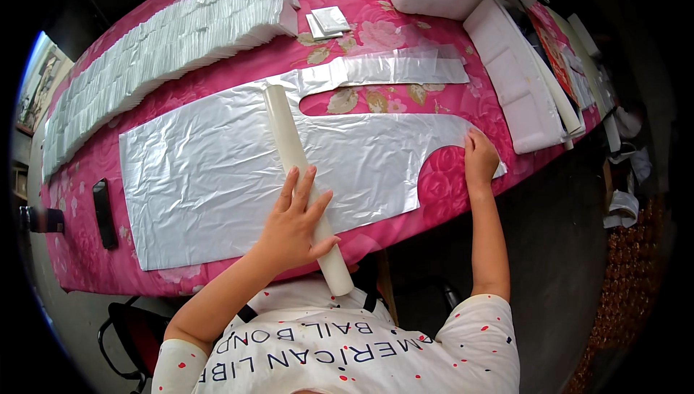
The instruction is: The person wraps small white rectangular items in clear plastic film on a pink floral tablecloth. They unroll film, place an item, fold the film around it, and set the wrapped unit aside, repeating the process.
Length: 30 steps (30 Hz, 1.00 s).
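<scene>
A silvery-white plastic apron (199, 155) lies spread and wrinkled on the table, with a long slot and a rounded cutout on its right side. Across its middle rests a pale tube (285, 134), slanting from the far side to past the table's near edge. My left hand (289, 228) lies on the tube's near half, its fingers spread and not wrapped round it. At the apron's right end, my right hand (480, 158) pinches the strap's edge beside the rounded cutout. The far strap (405, 69) lies flat, its end looking more see-through.
A pink flowered cloth (361, 32) covers the table. Long rows of folded white packets (173, 40) line the far left, with two loose packets (329, 22) nearby. A black phone (105, 213) lies at left. White foam boxes (510, 79) stand at the right; a chair (134, 336) is below left.
</scene>
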Each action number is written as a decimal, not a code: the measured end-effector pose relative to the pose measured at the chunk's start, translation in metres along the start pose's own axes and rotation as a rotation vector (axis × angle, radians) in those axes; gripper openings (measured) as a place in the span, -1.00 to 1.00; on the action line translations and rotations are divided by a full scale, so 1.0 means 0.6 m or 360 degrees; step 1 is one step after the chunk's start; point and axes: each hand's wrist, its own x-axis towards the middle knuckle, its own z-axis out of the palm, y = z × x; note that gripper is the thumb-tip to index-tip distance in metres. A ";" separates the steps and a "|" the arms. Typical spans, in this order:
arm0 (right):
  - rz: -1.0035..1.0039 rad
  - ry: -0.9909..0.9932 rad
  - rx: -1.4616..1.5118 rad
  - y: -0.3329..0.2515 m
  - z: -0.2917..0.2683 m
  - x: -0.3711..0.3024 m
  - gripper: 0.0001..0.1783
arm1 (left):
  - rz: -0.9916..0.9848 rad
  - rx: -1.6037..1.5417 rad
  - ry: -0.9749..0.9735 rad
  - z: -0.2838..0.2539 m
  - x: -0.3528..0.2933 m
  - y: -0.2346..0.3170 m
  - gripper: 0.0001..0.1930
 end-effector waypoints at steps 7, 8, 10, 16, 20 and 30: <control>0.0239 -0.0180 0.0462 -0.058 -0.059 0.011 -0.80 | 0.0069 -0.0043 -0.0015 0.004 0.005 0.009 -0.35; 0.0411 -0.0305 0.0675 -0.082 -0.067 0.008 -0.80 | 0.0067 -0.0040 -0.0019 0.005 0.005 0.009 -0.34; 0.0562 -0.0436 0.1427 -0.145 -0.078 -0.010 -0.84 | 0.0069 -0.0093 0.0037 0.000 0.009 0.014 -0.34; -0.0231 -0.1263 0.1645 -0.367 -0.127 -0.094 -0.71 | -0.0546 -0.1952 0.0224 -0.007 -0.001 0.019 -0.55; -0.0790 -0.1380 0.1698 -0.419 -0.135 -0.136 -0.64 | -0.1065 -0.2380 -0.0126 -0.041 -0.015 -0.029 -0.72; -0.0761 -0.0896 0.1075 -0.384 -0.143 -0.170 -0.75 | -0.1556 -0.1727 0.0004 -0.175 -0.184 -0.232 -0.86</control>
